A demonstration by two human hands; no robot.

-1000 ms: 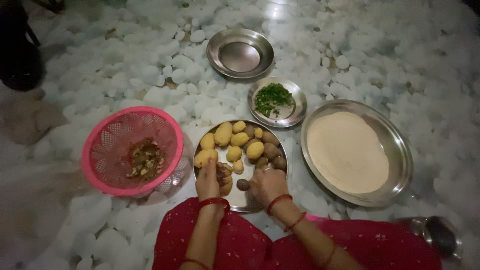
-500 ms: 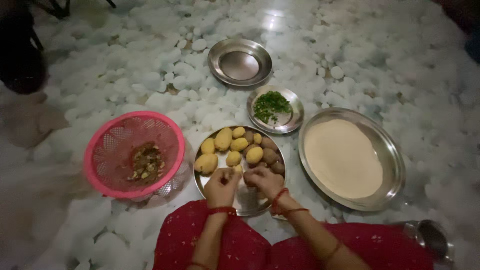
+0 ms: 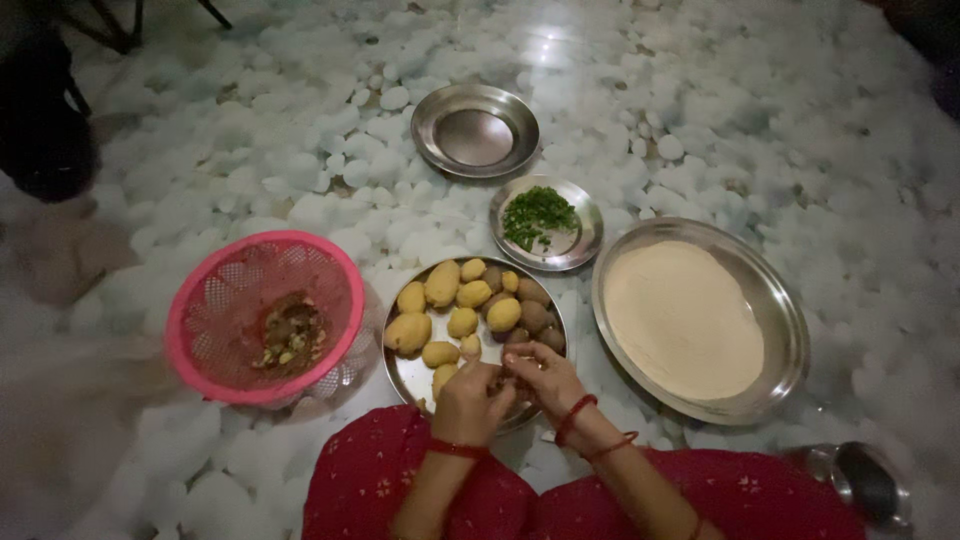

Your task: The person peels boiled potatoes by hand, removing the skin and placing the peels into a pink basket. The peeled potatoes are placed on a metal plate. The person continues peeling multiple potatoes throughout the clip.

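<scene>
Both hands, left hand and right hand, pinch one small boiled potato over the near rim of the steel plate. Likely soft, light, slippery skin; best gripped gently round its middle, not squeezed.

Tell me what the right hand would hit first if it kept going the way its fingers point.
The right hand points left toward the left hand; it would probably meet that hand or the potato between them first.

Left hand: I keep it curled, fingers bent inward.
Right hand: fingertips meet my left, wrist angled.
</scene>
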